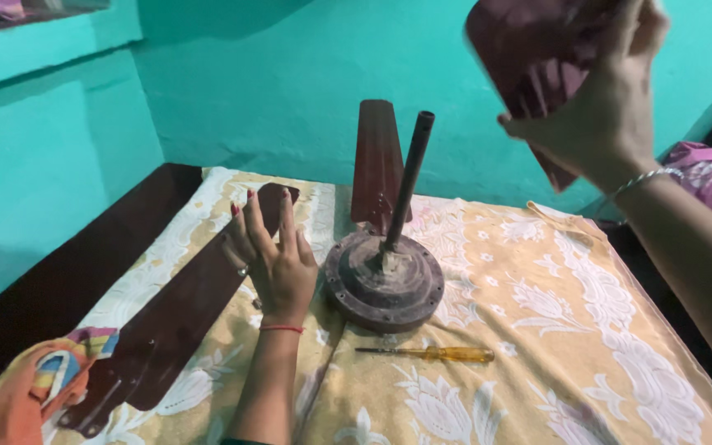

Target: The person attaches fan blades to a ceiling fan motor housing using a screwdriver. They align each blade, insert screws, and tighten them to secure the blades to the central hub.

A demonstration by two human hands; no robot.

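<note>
We list first the fan blade (170,317) in the lower left of the frame: a long, flat, dark brown metal blade lying on the bed cover (537,330). Its long axis runs on a diagonal, the rounded tip pointing toward the upper middle of the frame, the forked mounting bracket pointing to the lower left corner. The left hand (278,264) lies flat across its upper end, fingers spread wide and pointing up the frame, holding nothing.

A second fan blade (537,62), of the same dull maroon-brown, sits in the upper right of the frame, lifted clear of the bed. The right hand (607,115) is closed around its lower edge. It is blurred; we see it broad and flat, tilted, its far end cut off by the top edge.

In the middle of the frame we note the fan motor (383,284), a round, worn, dusty metal drum with bolt holes around its rim, resting on the cover. A dark tube-shaped rod (408,181) rises from its centre, leaning slightly to the right. A third blade (378,161) stands upright behind the motor, narrow end down.

Just below the motor lies a screwdriver (430,353), amber plastic handle to the right, thin steel shaft pointing left.

The cover is yellow cloth with white flower patterns. A striped, multicoloured cloth (30,387) lies bunched in the lower left corner. The wall (290,82) behind is painted turquoise.
</note>
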